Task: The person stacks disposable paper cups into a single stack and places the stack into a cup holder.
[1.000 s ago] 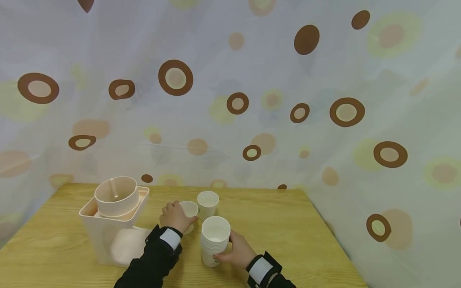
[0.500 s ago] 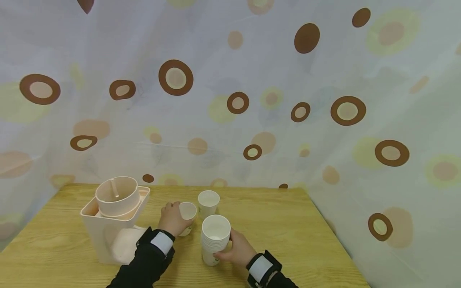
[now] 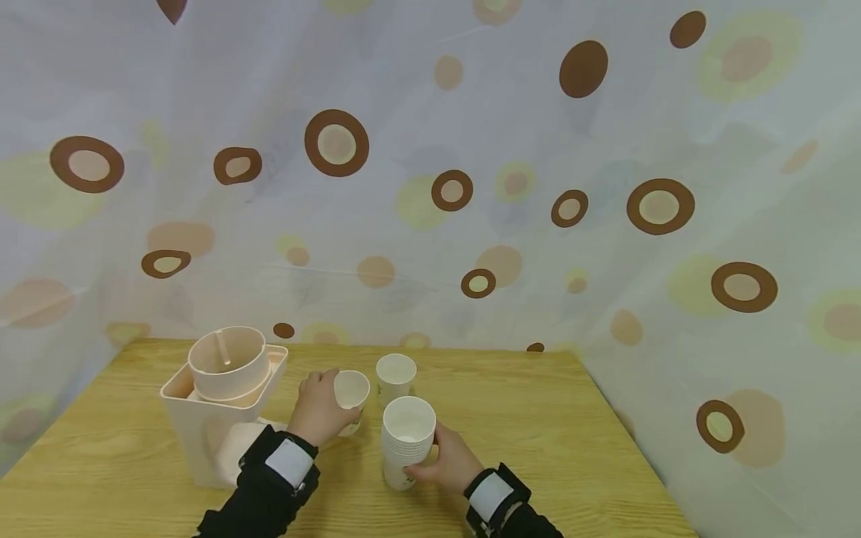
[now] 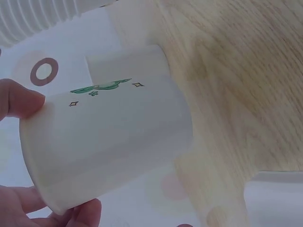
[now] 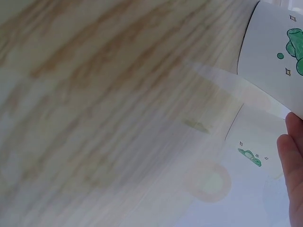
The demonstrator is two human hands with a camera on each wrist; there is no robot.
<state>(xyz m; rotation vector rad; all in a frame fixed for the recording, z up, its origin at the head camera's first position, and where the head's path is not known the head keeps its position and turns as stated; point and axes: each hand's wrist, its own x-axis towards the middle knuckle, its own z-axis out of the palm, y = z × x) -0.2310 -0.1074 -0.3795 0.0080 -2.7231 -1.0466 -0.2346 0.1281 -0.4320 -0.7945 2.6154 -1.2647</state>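
While the right hand (image 3: 452, 459) grips a stack of white paper cups (image 3: 406, 454), tightly nested and ridged, here's the left hand (image 3: 319, 411) holding a single white paper cup (image 3: 352, 390), green print (image 4: 102, 87) on its side, just beyond and leftward. Farther back, another white paper cup (image 3: 395, 375) stands upright on the yellowish wood-grain tabletop (image 3: 538, 426).

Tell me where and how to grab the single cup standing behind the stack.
Probably grip the single cup just below its rim, coming from the right. It stands upright and narrows toward its base, so the flare should help the hold. The stack of cups is in front and the left hand holds another cup on its left, while open table shows to its right.
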